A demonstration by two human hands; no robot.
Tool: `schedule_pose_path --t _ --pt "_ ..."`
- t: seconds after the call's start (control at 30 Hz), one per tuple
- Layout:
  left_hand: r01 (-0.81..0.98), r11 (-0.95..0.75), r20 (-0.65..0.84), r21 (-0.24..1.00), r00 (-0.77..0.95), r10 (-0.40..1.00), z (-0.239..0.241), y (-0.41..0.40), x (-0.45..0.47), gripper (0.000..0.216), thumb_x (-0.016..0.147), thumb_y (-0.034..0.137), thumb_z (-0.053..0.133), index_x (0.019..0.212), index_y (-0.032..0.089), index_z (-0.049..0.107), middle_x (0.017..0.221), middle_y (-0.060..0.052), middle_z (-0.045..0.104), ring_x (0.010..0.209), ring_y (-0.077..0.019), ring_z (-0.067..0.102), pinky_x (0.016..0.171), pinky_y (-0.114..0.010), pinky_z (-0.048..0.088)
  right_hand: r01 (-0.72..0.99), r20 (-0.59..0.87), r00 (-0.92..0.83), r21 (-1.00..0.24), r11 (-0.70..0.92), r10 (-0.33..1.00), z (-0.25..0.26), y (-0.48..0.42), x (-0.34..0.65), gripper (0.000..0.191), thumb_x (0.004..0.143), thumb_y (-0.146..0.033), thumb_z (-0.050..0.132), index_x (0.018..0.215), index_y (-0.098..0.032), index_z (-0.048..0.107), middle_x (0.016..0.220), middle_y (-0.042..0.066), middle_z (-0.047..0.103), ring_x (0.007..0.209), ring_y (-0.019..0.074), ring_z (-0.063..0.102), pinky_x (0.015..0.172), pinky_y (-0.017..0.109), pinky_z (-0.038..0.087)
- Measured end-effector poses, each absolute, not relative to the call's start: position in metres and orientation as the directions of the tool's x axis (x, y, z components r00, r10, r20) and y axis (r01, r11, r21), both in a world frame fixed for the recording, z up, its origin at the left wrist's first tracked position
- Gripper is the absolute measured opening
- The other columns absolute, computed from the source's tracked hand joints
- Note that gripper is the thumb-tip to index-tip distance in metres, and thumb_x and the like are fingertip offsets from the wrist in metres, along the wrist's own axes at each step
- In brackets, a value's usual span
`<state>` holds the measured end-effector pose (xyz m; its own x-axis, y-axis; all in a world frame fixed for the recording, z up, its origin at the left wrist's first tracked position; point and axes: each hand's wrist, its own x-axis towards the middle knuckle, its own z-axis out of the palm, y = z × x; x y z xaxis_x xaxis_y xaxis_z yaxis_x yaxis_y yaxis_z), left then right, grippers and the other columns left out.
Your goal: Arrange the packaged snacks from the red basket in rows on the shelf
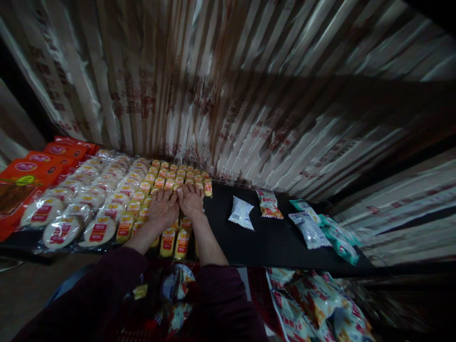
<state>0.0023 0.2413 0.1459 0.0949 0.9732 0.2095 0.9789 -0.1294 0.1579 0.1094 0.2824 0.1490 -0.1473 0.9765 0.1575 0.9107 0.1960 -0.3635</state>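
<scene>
Rows of small yellow packaged cakes (167,242) with red and white labels lie on a black shelf (221,242). Across the middle of these rows rests my left hand (164,206), its fingers stretched out over the packs. Beside it my right hand (191,199) also lies flat on the cakes, fingers extended, the two thumbs close together. Neither hand is wrapped round a pack. The packs directly beneath both palms are hidden. Left of the yellow cakes sit rows of round white packaged flatbreads (98,232) in clear wrap.
Orange-red bags (26,178) lie at the far left. On the right of the shelf are a white snack bag (241,212), a red-and-white bag (270,204) and several green-and-white bags (340,235). More snack bags (306,304) fill the space below the shelf's front edge. Printed plastic sheeting (221,95) hangs behind.
</scene>
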Motion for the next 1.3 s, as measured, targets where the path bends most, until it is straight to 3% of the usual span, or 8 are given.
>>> schedule_pose_path --t 0.2,0.43,0.8,1.03,1.3 --pt "0.982 -0.104 0.208 0.156 0.071 0.976 0.143 0.244 0.002 0.045 0.087 0.022 0.035 0.126 0.012 0.056 0.128 -0.017 0.056 0.119 -0.03 0.048 0.098 -0.044 0.034 0.909 0.154 -0.148 -0.368 0.196 0.977 0.149 0.283 0.108 0.043 0.097 -0.042 0.031 0.128 -0.025 0.056 0.141 0.005 0.05 0.136 0.0292 0.032 0.111 0.051 0.018" --pt "0.982 -0.084 0.1 0.167 0.068 0.993 0.142 0.247 0.003 0.053 0.09 0.024 0.03 0.14 0.009 0.042 0.149 -0.016 0.037 0.14 -0.0316 0.027 0.112 -0.048 0.017 0.91 0.162 -0.15 -0.364 0.2 0.975 0.153 0.282 0.107 0.041 0.097 -0.043 0.031 0.121 -0.026 0.06 0.139 0.005 0.052 0.135 0.0275 0.034 0.111 0.05 0.02" --pt "0.981 -0.094 0.04 0.169 0.089 0.995 0.151 0.244 0.0 0.052 0.092 0.027 0.028 0.138 0.011 0.045 0.146 -0.013 0.043 0.138 -0.0301 0.031 0.113 -0.047 0.018 0.912 0.164 -0.161 -0.353 0.21 0.973 0.154 0.279 0.107 0.041 0.098 -0.039 0.03 0.114 -0.025 0.065 0.133 0.004 0.057 0.133 0.0267 0.035 0.112 0.049 0.017" --pt "0.98 -0.091 0.005 0.178 0.092 0.996 0.162 0.273 -0.02 0.056 0.093 0.039 0.026 0.144 0.02 0.038 0.157 -0.009 0.02 0.146 -0.0306 0.006 0.115 -0.053 0.006 0.925 0.16 -0.178 -0.308 0.221 0.971 0.159 0.292 0.107 0.045 0.097 -0.045 0.029 0.136 -0.03 0.048 0.149 0.004 0.04 0.141 0.0262 0.023 0.112 0.049 0.017" --pt "0.992 -0.018 -0.078 0.126 0.028 0.997 0.164 0.323 -0.048 0.059 0.092 0.041 0.023 0.147 0.021 0.029 0.158 -0.009 0.013 0.146 -0.0302 0.001 0.114 -0.055 0.001 0.945 0.152 -0.179 -0.247 0.213 0.972 0.158 0.338 0.084 0.051 0.096 -0.045 0.027 0.143 -0.027 0.038 0.154 0.005 0.031 0.144 0.028 0.016 0.113 0.052 0.012"
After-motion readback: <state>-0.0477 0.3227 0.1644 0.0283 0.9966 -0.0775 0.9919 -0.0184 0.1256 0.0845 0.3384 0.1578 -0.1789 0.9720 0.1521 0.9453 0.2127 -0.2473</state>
